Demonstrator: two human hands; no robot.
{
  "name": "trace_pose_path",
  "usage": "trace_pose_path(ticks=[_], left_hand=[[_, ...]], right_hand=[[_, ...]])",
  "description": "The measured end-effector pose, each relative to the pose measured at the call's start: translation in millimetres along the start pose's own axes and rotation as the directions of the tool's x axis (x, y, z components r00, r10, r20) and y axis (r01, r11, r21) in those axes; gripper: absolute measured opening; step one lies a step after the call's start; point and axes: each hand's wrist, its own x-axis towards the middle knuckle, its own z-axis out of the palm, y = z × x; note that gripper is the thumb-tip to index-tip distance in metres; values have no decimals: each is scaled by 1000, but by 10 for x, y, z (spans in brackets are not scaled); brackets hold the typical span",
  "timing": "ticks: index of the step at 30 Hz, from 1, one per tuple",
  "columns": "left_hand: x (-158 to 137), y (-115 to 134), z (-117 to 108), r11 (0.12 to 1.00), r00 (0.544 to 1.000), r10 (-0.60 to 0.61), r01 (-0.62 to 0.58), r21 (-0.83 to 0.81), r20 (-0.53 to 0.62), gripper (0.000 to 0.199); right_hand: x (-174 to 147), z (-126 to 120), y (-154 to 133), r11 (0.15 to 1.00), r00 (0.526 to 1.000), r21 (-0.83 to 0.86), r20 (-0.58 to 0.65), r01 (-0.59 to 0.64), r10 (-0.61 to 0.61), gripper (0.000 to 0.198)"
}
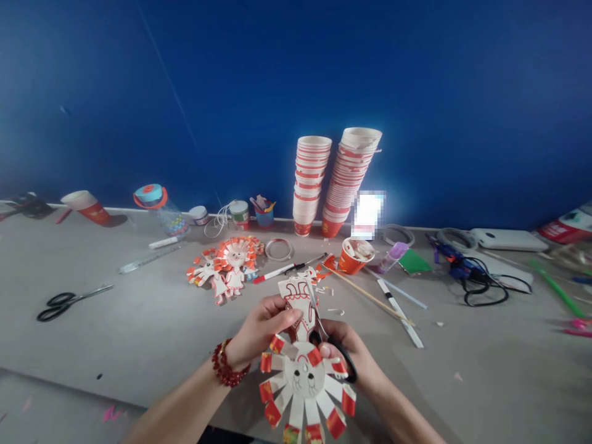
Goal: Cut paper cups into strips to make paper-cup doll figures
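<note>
Between my hands is a paper cutout figure [308, 376], a doll with a round drawn face and a fringe of red-tipped paper strips. Its body, outlined in red marker, points away from me, the head toward me. My left hand [271, 324] pinches the body from the left, thumb on top. Fingers of my right hand [345, 348] are in the black handles of a pair of scissors [318, 311]. The blades lie along the right edge of the body. Paper scraps [337, 311] lie just beyond. Finished-looking paper dolls [231, 265] are stacked further left.
Two tall stacks of paper cups [312, 185] lean by the blue wall. Before them stands a cup of scraps [355, 256]. Markers [402, 314] and a wooden stick [370, 295] lie to the right, near a blue glue gun [462, 265]. Other scissors [69, 302] lie left.
</note>
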Motion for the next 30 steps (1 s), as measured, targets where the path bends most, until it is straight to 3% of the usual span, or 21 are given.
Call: trace_pose_path(ticks=[14, 21, 30], left_hand=[[19, -32, 66, 995, 1000, 8, -7, -99, 15, 22], [13, -81, 78, 995, 999, -10, 7, -95, -37, 20], [7, -72, 52, 998, 1000, 22, -23, -60, -20, 18]], right_hand=[[-8, 28, -11, 996, 1000, 94, 6, 6, -6, 63], [-27, 24, 59, 996, 1000, 91, -22, 10, -8, 60], [-44, 24, 21, 994, 998, 107, -49, -25, 30, 56]])
